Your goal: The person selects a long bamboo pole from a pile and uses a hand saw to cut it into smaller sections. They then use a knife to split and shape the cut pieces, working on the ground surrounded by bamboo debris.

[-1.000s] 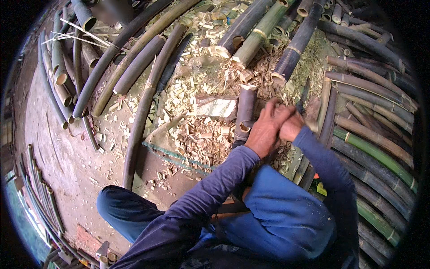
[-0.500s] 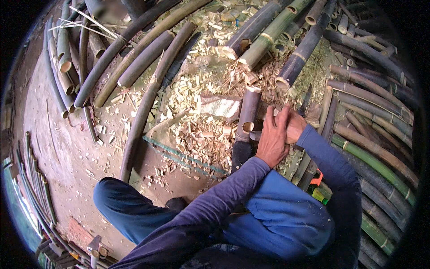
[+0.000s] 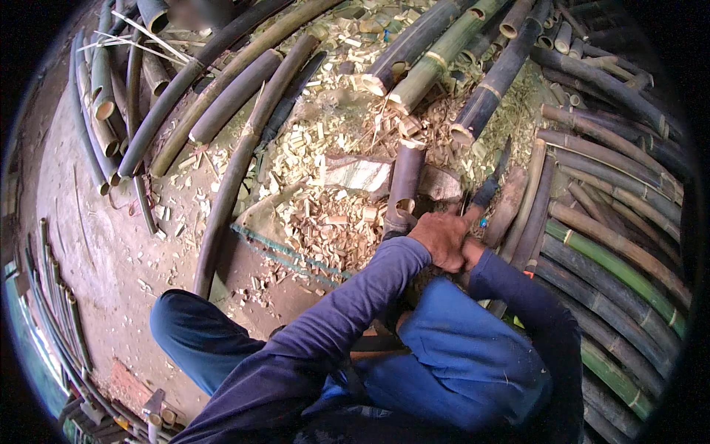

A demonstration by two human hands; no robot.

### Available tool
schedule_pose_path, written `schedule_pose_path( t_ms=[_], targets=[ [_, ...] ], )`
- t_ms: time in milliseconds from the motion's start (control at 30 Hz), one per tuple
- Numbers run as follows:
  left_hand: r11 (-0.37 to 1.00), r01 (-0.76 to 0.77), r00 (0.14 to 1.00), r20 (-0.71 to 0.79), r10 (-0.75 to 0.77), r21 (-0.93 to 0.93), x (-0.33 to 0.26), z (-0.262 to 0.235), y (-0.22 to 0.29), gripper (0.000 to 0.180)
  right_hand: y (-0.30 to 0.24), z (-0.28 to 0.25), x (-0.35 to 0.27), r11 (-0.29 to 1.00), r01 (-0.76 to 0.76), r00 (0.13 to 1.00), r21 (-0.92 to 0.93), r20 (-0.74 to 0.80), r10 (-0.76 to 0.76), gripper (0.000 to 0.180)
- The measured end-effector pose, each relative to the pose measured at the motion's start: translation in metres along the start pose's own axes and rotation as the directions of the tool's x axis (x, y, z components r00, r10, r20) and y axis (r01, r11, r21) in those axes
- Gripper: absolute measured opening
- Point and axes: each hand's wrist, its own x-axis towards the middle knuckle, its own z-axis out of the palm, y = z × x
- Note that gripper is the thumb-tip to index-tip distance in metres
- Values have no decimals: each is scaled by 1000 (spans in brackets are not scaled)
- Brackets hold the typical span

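My left hand (image 3: pixel 438 238) is closed, its back turned up, just right of the lower end of a short dark bamboo tube (image 3: pixel 407 172). The tube has a cut-out hole near that end and rests across a split wooden block (image 3: pixel 358 172). Tucked against the left one, my right hand (image 3: pixel 471 253) is mostly covered, and its fingers are hard to make out. Whatever lies between the hands is hidden. Beyond them, a dark-handled knife (image 3: pixel 486 194) lies beside a rounded piece of wood (image 3: pixel 507 203), its blade pointing away.
Pale shavings (image 3: pixel 336 226) cover the ground around the block. Longer cut poles (image 3: pixel 425 74) reach in from the far side. A stack of bamboo poles (image 3: pixel 614 259) fills the right, and more poles (image 3: pixel 229 177) lie left. A hammer (image 3: pixel 154 405) is at lower left.
Both hands have drawn slightly nearer me and lower. The left hand's stretched fingers have curled in. The knife handle beyond the hands has come into sight.
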Motion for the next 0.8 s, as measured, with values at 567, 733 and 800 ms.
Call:
schedule_pose_path(
  t_ms=[567,733,800],
  targets=[
    [990,36,909,406,-88,134,2,-13,-3,89,-5,35,8,995,-15,1000,100,-20,17,54],
    [975,-18,809,-576,-116,-221,-12,36,0,73,-12,-18,36,777,187,946,-601,324,23,53],
    [954,-70,763,-632,-138,-293,-19,39,-4,75,-3,-11,36,856,142,957,-496,291,9,53]
  ],
)
